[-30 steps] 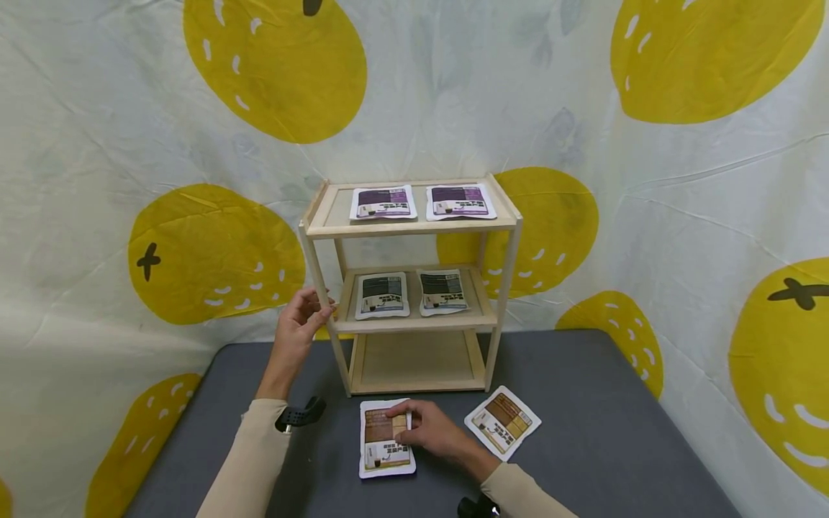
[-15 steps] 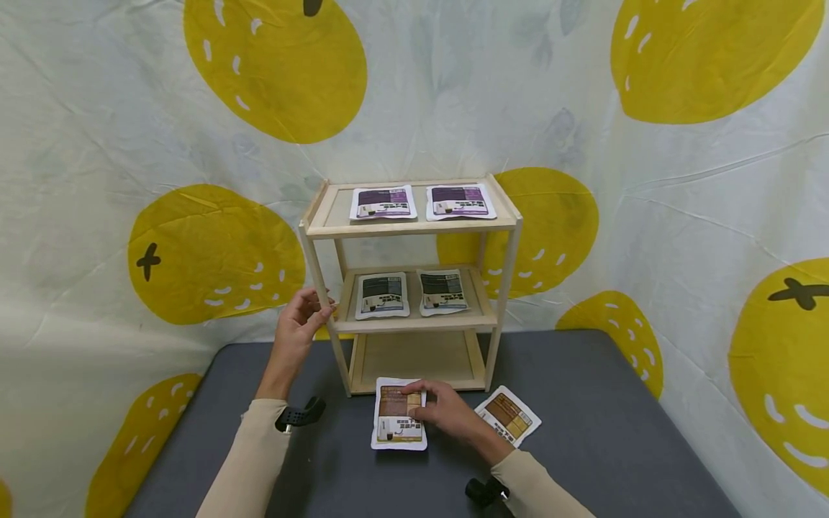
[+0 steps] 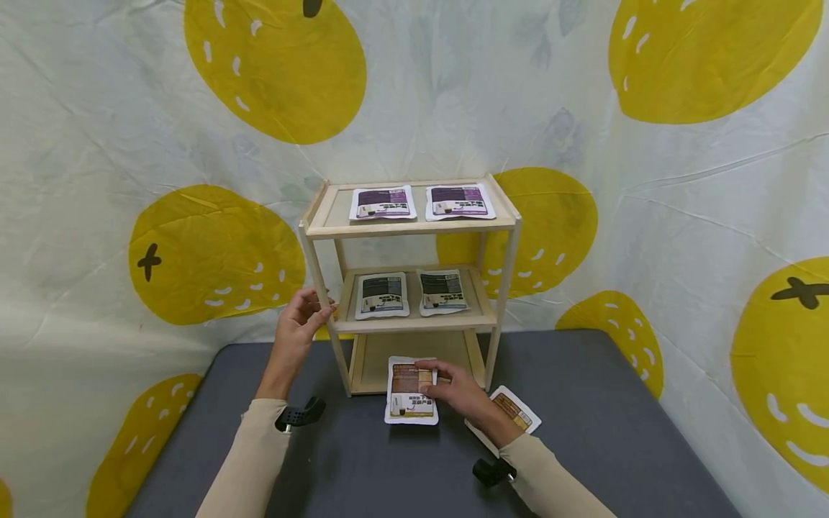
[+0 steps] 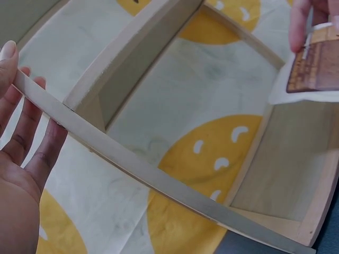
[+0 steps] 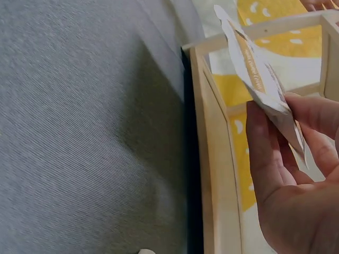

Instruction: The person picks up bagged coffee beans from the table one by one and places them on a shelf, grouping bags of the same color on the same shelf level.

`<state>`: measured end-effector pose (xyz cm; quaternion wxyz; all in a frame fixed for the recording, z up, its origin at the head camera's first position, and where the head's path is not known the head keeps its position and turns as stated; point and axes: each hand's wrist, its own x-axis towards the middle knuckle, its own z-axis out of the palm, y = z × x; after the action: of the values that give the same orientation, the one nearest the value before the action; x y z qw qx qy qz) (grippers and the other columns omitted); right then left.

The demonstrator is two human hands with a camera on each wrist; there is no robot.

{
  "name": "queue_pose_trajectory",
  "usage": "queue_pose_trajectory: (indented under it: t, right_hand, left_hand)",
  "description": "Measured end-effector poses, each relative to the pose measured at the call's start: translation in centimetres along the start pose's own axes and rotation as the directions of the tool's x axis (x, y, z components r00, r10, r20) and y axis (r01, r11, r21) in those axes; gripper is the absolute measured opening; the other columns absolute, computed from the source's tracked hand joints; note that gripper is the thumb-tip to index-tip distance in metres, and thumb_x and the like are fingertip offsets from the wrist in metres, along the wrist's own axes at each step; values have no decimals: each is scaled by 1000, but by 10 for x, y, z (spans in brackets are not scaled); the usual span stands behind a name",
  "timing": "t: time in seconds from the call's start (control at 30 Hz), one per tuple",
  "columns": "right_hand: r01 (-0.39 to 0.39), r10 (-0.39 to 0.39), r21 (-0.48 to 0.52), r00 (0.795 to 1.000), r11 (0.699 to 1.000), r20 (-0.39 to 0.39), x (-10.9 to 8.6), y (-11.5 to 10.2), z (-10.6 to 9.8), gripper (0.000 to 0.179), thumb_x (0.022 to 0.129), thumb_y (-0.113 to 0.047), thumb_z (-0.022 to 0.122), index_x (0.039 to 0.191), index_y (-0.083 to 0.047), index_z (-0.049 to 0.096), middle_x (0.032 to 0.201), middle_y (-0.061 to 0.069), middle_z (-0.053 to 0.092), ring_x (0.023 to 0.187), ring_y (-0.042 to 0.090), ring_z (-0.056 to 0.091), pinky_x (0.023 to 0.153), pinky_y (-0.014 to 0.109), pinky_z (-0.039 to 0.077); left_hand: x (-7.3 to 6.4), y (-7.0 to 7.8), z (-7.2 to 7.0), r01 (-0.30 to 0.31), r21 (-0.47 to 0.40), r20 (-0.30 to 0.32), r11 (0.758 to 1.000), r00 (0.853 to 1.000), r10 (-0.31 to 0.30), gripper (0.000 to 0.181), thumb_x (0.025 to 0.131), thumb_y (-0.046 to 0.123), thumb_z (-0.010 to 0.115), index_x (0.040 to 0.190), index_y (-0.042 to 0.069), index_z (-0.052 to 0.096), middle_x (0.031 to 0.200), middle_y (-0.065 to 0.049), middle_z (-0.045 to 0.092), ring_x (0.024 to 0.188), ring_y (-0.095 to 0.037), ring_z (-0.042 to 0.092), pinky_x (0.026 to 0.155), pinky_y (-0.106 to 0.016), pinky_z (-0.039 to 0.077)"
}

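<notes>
My right hand pinches a white pouch with a brown label by its right side. It holds the pouch in front of the bottom tier; in the right wrist view the pouch is seen nearly edge-on, between thumb and fingers, off the grey surface. My left hand grips the front left post of a wooden shelf rack at the middle tier. In the left wrist view the thumb lies on one side of that post, with fingers behind. A second brown-labelled pouch lies on the table, partly hidden under my right forearm.
Two purple-labelled pouches, one left and one right, lie on the top tier. On the middle tier are two dark-labelled pouches, left and right. The rack stands on a grey table against a fruit-patterned cloth.
My right hand has lifted the brown-labelled pouch and carried it forward and right, to the bottom tier's front. Its forearm now covers more of the second pouch. My left hand has stayed put.
</notes>
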<state>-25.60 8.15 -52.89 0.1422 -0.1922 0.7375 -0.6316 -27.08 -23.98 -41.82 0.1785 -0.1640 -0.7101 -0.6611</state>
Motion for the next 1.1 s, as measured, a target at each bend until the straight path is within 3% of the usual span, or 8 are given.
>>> queue_pose_trajectory:
  t: [0.17, 0.4, 0.63, 0.77, 0.97, 1.1]
  right_hand:
    - [1, -1, -3, 1000, 1000, -22, 4, -1, -8, 53, 97, -13, 70, 147, -8, 53, 137, 21, 60, 108, 24, 64, 87, 35, 55]
    - [-37, 38, 17, 997, 999, -70, 10, -1, -13, 57, 92, -8, 73, 146, -6, 54, 133, 20, 59, 93, 17, 59, 80, 33, 53]
    - [-39, 44, 51, 994, 998, -104, 17, 0, -20, 58, 92, -3, 71, 147, -6, 52, 144, 22, 53, 113, 29, 61, 85, 35, 55]
    - [-38, 43, 37, 990, 999, -137, 19, -2, -23, 58, 94, -5, 70, 148, -8, 51, 146, 24, 50, 109, 29, 63, 80, 39, 57]
    - [-21, 14, -28, 977, 999, -215, 25, 1, -27, 57, 94, -8, 72, 147, -12, 54, 147, 19, 49, 89, 23, 60, 71, 41, 53]
    - [-37, 23, -50, 969, 998, -247, 29, 6, -30, 57, 93, -9, 73, 147, -16, 55, 148, 17, 49, 98, 24, 58, 75, 42, 53]
  left_hand:
    - [1, 0, 0, -3, -20, 3, 1000, 1000, 3, 34, 99, 10, 65, 131, 4, 55, 120, -30, 57, 113, -27, 63, 93, -27, 55]
    - [1, 0, -1, -12, -5, 13, 1000, 1000, 12, 34, 100, 10, 65, 132, 5, 56, 116, -19, 61, 113, -27, 64, 91, -28, 56]
    - [0, 1, -1, -8, -1, 5, 1000, 1000, 8, 35, 99, 11, 65, 132, 5, 56, 117, -22, 60, 110, -22, 64, 90, -27, 56]
    - [0, 0, -1, -8, 16, -2, 1000, 1000, 8, 35, 99, 11, 66, 133, 7, 56, 116, -20, 61, 107, -20, 64, 89, -25, 55]
    - [0, -3, -1, -8, 29, -5, 1000, 1000, 9, 39, 99, 11, 65, 135, 1, 53, 118, -25, 59, 107, -23, 63, 87, -24, 55]
    - [1, -3, -2, -7, 38, -7, 999, 1000, 7, 38, 99, 10, 66, 135, 3, 54, 117, -26, 59, 108, -29, 63, 88, -24, 55]
